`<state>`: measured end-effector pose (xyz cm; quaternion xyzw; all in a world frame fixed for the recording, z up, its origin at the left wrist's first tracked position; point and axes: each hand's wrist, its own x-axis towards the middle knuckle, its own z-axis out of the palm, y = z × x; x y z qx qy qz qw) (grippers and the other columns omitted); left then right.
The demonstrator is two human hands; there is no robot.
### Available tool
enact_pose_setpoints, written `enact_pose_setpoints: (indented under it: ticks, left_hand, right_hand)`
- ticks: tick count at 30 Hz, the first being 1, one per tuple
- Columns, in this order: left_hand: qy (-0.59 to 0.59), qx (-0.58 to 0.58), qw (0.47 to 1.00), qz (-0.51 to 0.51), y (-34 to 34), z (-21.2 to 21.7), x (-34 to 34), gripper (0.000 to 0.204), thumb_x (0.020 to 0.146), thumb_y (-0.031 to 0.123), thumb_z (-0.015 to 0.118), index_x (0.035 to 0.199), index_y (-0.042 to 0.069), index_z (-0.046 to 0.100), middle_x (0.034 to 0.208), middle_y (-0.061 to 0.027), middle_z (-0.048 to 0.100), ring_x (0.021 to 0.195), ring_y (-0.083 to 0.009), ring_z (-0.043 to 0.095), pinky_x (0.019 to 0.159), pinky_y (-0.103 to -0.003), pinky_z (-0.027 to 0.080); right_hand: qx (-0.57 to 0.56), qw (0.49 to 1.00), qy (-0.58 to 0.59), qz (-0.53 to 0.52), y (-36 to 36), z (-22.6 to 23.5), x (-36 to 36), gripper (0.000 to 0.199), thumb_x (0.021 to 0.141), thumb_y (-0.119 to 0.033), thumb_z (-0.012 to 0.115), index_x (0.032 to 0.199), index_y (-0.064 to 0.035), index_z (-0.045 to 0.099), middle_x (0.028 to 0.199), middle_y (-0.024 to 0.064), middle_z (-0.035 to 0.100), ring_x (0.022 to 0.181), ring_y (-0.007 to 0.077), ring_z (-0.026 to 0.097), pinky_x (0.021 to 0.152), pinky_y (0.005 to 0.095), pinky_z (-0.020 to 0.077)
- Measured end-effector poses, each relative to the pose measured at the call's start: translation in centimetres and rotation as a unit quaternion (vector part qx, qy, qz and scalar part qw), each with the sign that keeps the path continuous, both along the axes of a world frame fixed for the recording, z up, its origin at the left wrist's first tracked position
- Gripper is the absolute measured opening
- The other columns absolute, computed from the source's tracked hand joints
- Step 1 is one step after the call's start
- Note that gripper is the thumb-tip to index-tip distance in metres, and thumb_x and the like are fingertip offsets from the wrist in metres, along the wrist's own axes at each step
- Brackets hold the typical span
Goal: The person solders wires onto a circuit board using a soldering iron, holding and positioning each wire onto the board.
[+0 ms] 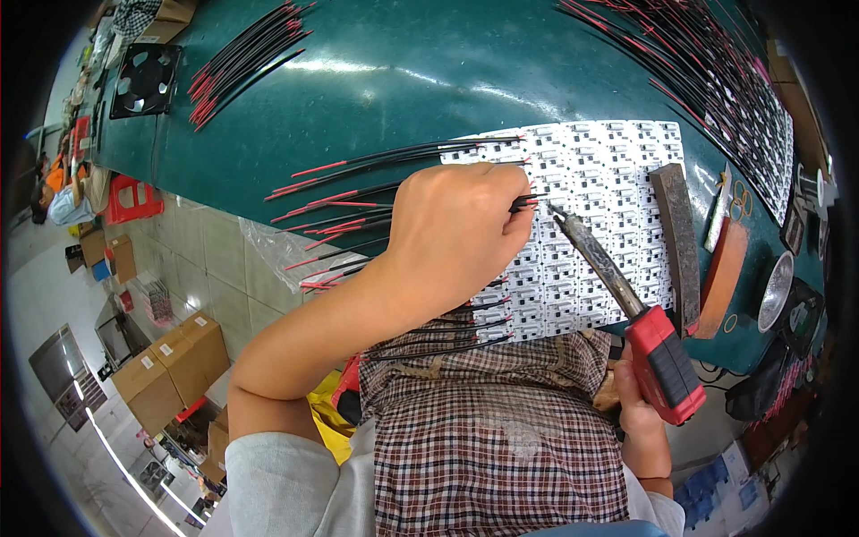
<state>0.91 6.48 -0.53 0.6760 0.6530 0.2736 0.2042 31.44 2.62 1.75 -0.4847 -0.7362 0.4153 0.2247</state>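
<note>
A white panel of small circuit boards (617,242) lies on the green table, with black wires (358,162) with red ends along its left part. Over that part my left hand (461,219) is closed, palm down, its fingertips pinching a black wire (522,204) whose end meets the panel. My right hand (637,412), low at the right, is wrapped round the red and black handle of a soldering iron (662,362). The iron's tip points up and left, close to the pinched wire end; whether it touches the panel I cannot tell.
A dark bar (676,251) rests on the panel's right edge, beside an orange-brown strip (723,279) and a metal bowl (775,291). Wire bundles (246,67) lie at the far left and far right (662,40). A black fan (145,80) stands at the table's left end.
</note>
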Motion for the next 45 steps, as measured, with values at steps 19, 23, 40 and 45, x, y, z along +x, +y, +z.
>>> enact_pose_setpoints:
  ticks: [19,23,40,45]
  left_hand:
    - [-0.008,0.039,0.999,0.013,-0.1,1.9,-1.5,0.011,0.097,0.008,0.060,0.096,-0.001,0.067,0.084,-0.0133,0.067,0.074,-0.0283,0.066,0.068,-0.036,0.051]
    - [-0.036,0.065,0.996,0.047,-0.7,5.8,-0.7,0.016,0.094,0.006,0.064,0.108,0.001,0.071,0.082,-0.0130,0.066,0.066,-0.0250,0.062,0.061,-0.035,0.049]
    - [0.000,0.040,0.992,0.123,-3.5,-0.1,3.9,0.012,0.079,0.002,0.074,0.083,0.007,0.064,0.072,-0.0035,0.066,0.060,-0.0176,0.066,0.054,-0.029,0.048]
    - [0.007,0.056,0.990,0.127,-3.3,-0.6,4.0,0.012,0.078,0.003,0.075,0.083,0.007,0.064,0.071,-0.0032,0.066,0.060,-0.0176,0.066,0.053,-0.029,0.048]
  right_hand:
    - [-0.093,0.990,0.018,-0.104,-1.9,-0.8,2.4,0.031,0.078,-0.004,0.078,0.107,-0.0013,0.069,0.091,0.0098,0.065,0.079,0.0234,0.063,0.072,0.0356,0.0502]
    - [-0.017,0.999,-0.025,-0.016,-2.1,-0.5,3.3,0.029,0.093,-0.001,0.064,0.121,-0.0005,0.055,0.089,0.0058,0.057,0.064,0.0092,0.052,0.057,0.0246,0.0431]
    - [-0.001,0.999,0.031,0.010,-0.9,0.0,0.7,0.029,0.071,-0.002,0.073,0.100,0.0001,0.069,0.087,0.0166,0.066,0.070,0.0345,0.064,0.063,0.0375,0.0521]
    - [-0.043,0.999,0.018,-0.003,-1.4,-0.1,0.8,0.024,0.071,-0.002,0.072,0.094,-0.0002,0.067,0.080,0.0143,0.062,0.066,0.0329,0.061,0.059,0.0375,0.0495]
